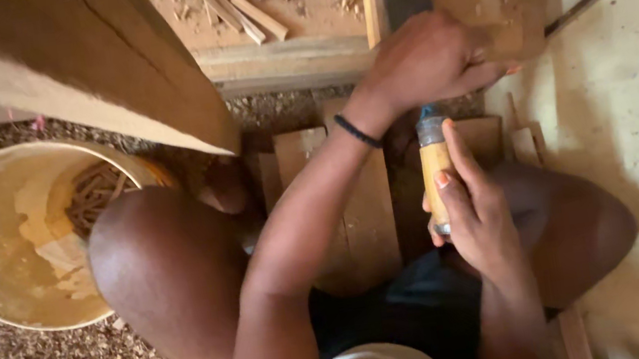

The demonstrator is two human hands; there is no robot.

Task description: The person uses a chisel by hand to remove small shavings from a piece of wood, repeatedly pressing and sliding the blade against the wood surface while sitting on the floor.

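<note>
One package only: small clear bottle [436, 175], yellow contents, bluish top, upright in right hand [473, 216], just under left hand [428, 58]. No readable labels, signs or screens in view.

A single view is given, worn on the head and aimed steeply down. The lap, knees and both forearms are seen at close range; a yellow bucket [0, 244] is framed at left, a wooden workpiece [285, 62] along the top.
</note>
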